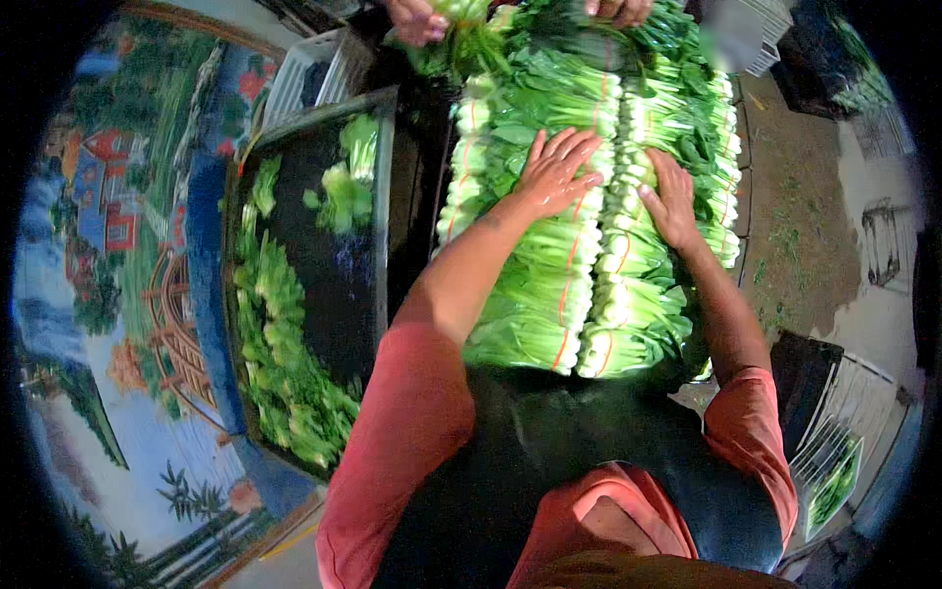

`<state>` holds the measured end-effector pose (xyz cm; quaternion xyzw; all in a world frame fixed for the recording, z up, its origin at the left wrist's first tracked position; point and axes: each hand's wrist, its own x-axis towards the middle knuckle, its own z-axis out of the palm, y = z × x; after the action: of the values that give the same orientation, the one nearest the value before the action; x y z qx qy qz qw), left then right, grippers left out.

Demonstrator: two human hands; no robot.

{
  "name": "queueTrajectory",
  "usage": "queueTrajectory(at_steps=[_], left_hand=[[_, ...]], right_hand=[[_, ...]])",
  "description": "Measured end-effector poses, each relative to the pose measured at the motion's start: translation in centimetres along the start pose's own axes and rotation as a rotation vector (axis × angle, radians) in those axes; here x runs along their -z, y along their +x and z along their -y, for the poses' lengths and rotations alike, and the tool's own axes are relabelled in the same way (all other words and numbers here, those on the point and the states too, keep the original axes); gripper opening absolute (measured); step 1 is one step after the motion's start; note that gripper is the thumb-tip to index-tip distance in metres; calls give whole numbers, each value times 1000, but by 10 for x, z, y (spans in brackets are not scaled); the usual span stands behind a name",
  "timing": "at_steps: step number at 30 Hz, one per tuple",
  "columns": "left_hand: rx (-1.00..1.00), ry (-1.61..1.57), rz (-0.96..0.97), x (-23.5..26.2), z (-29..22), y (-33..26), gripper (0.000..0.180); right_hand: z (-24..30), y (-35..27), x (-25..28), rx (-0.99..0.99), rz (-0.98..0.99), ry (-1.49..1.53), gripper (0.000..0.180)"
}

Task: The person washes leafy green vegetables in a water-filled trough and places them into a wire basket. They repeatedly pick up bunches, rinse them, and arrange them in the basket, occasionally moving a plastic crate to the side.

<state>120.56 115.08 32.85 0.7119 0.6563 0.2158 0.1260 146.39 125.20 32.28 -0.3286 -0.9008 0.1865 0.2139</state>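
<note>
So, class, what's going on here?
A person presses both palms flat on stacked bundles of greens, left hand on the left row and right hand on the right row. Another person's hands work at the far end of the pile. Loose greens lie in a dark tray to the left.

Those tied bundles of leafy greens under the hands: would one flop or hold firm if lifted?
The bundles of greens would probably hold together, since orange bands bind them. The leafy ends would likely droop; the pale stalks look stiffer. Both hands, left hand and right hand, press flat on the stack, suggesting springy give.
</note>
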Motion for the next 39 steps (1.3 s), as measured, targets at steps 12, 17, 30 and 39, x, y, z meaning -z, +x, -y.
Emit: queueTrajectory(at_steps=[12, 17, 30, 39], left_hand=[[206, -231, -655, 120, 144, -125, 53], [720, -497, -953, 165, 360, -234, 62], [1383, -896, -648, 62, 571, -376, 103], [602, -979, -1097, 204, 398, -345, 96]], right_hand=[[52, -48, 83, -206, -66, -99, 63], [59, -101, 75, -500, -149, 270, 53], [164, -92, 44, -597, 78, -9, 59], [263, -23, 43, -354, 28, -45, 58]])
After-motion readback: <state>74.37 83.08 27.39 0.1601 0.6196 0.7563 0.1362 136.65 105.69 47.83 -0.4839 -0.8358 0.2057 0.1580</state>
